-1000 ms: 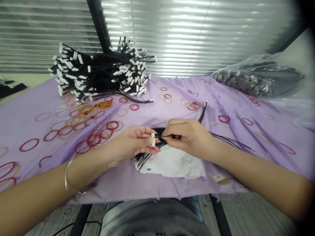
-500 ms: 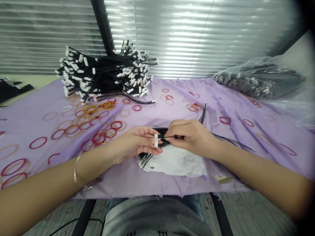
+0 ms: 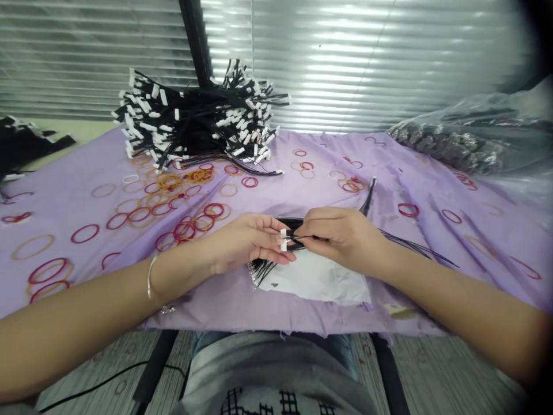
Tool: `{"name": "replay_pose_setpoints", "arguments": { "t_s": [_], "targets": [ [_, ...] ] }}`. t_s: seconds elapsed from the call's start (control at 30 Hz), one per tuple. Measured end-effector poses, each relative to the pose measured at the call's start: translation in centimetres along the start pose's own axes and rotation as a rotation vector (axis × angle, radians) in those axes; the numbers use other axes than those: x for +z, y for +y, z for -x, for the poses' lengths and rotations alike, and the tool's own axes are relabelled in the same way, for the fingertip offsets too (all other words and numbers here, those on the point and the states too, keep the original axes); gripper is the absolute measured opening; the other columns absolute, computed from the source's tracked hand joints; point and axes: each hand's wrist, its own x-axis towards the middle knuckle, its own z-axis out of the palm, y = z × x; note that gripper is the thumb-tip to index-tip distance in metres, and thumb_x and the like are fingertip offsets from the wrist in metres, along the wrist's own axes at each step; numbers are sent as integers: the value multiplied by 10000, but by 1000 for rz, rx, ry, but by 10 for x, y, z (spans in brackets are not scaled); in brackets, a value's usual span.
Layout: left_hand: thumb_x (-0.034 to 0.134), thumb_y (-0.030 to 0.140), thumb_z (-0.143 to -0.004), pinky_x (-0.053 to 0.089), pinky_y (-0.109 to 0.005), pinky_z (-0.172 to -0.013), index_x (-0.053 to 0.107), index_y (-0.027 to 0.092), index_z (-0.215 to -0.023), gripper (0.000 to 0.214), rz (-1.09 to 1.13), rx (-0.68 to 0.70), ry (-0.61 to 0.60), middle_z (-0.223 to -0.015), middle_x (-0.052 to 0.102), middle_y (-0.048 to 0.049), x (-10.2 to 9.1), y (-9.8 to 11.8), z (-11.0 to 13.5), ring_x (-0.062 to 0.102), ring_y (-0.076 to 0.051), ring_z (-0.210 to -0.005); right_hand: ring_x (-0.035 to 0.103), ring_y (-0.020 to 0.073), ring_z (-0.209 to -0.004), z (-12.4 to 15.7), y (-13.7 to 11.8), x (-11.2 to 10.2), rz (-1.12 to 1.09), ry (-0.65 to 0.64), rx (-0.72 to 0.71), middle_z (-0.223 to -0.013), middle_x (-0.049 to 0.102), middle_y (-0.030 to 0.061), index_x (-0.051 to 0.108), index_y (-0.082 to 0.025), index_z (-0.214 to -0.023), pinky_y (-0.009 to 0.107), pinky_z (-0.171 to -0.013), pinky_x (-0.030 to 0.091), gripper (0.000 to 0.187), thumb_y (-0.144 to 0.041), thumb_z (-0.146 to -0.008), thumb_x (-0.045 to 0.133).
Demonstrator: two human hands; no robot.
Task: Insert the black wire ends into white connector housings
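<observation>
My hands had barely changed their pinch since a moment before; only my view had drifted, so the pile of wires with white connectors [image 3: 194, 118] sat further right. My left hand [image 3: 246, 242] was closed on a white connector [image 3: 283, 240], holding it between thumb and fingertips. My right hand [image 3: 341, 239] gripped the thin black wires [image 3: 298, 236] just beside it, the two hands almost touching. Below them lay a sheet of white paper [image 3: 315, 279], with wire ends at its left corner. Everything rested on a purple cloth [image 3: 64, 213] scattered with red and orange rubber bands [image 3: 184, 231], below window blinds [image 3: 328, 57]. At upper right, a clear plastic bag [image 3: 449, 144] held dark, glinting bundles I could not make out.
</observation>
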Motion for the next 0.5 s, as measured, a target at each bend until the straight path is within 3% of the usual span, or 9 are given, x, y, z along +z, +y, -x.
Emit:
{"name": "replay_pose_setpoints", "arguments": {
  "t_s": [0.17, 0.37, 0.5],
  "targets": [
    [594, 23, -735, 536, -241, -690, 551, 70, -918, 193, 3, 6, -13, -789, 641, -66, 1, 0, -1, 674, -172, -727, 539, 91, -693, 1, 1, -7, 32, -11, -47, -775, 594, 43, 614, -133, -832, 210, -612, 420, 139, -176, -875, 489],
    [564, 4, -746, 535, -264, -732, 549, 68, -918, 184, 44, -6, -33, -803, 630, -53, -2, 0, 0, 673, -171, -736, 543, 70, -641, -2, -2, -22, -109, 88, 141, -691, 605, 13, 632, -144, -792, 191, -584, 424, 57, -154, -812, 579],
    [548, 9, -758, 534, -270, -718, 540, 78, -933, 188, 46, -17, -62, -808, 645, -63, -3, 0, -1, 676, -176, -722, 553, 62, -638, -3, -3, -18, -171, -5, 166, -706, 615, 5, 643, -151, -782, 177, -561, 422, 64, -142, -799, 581]
  ]
}}
